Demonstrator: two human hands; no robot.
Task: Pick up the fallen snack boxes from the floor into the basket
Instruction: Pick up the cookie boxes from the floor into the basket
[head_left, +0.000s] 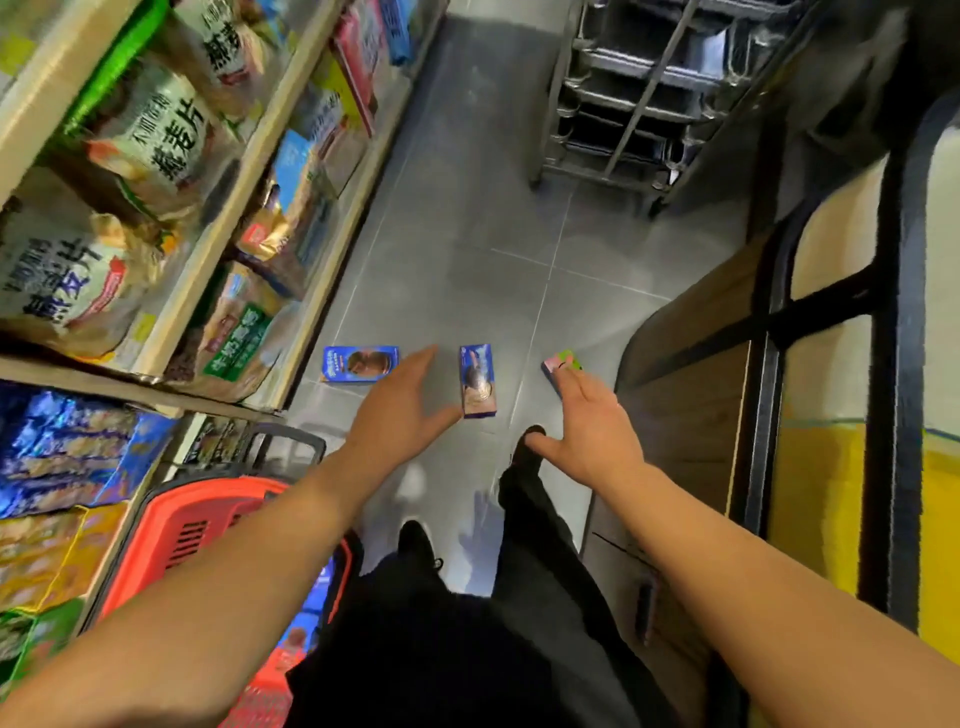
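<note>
Head view: left hand (402, 402) and right hand (597, 431) spread flat, holding nothing. Three snack boxes (478, 379) at 12 o'clock; red basket (176, 530) at 8.

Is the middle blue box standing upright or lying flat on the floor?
Lying flat. The middle blue box shows its broad printed face upward on the floor.

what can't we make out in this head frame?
- Pink-green box: near end hidden behind right hand.
- Red basket: contents mostly hidden by left forearm and the body.
- Blue boxes: print too small to read.
- Left hand: height above floor unclear.
</note>
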